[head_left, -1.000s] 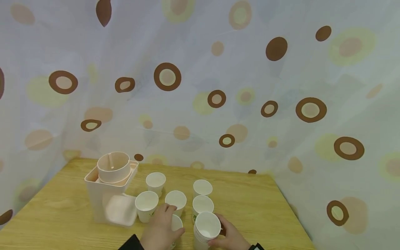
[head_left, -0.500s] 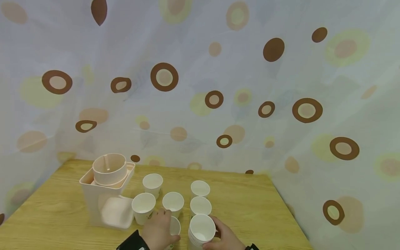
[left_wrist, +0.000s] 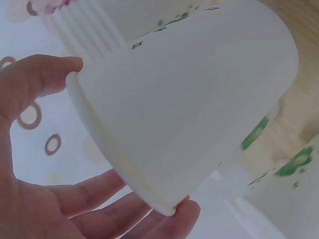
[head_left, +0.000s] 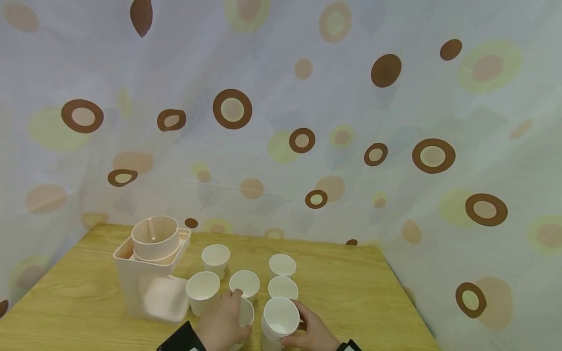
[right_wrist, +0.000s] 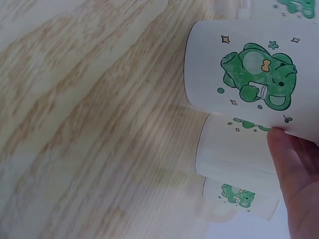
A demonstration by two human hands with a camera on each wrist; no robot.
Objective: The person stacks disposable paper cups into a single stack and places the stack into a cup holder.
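Observation:
My left hand (head_left: 221,321) holds a white paper cup (left_wrist: 189,104) near its rim. In the left wrist view, the thumb lies at one side of the rim and the fingertips at the other. To the right, my right hand (head_left: 315,331) grips a nested stack of paper cups (head_left: 281,317), its several rims showing one below another. The right wrist view shows a green bear print on the stack (right_wrist: 259,74), with fingers at its side. The held cup and the stack stand side by side, mouths up, a narrow gap between them in the head view.
Behind the stack stand two paper cups (head_left: 283,287) in a line. More cups (head_left: 203,287) stand behind and left of my left hand. A cream plastic container (head_left: 145,278) with a round cup-like part on top is at the left of the wooden table (head_left: 351,292). A patterned curtain (head_left: 281,161) hangs behind.
The right hand has brought the stack a little left, towards the left hand's cup. The left thumb has come in against that cup, which has risen slightly. The other cups have stayed put.

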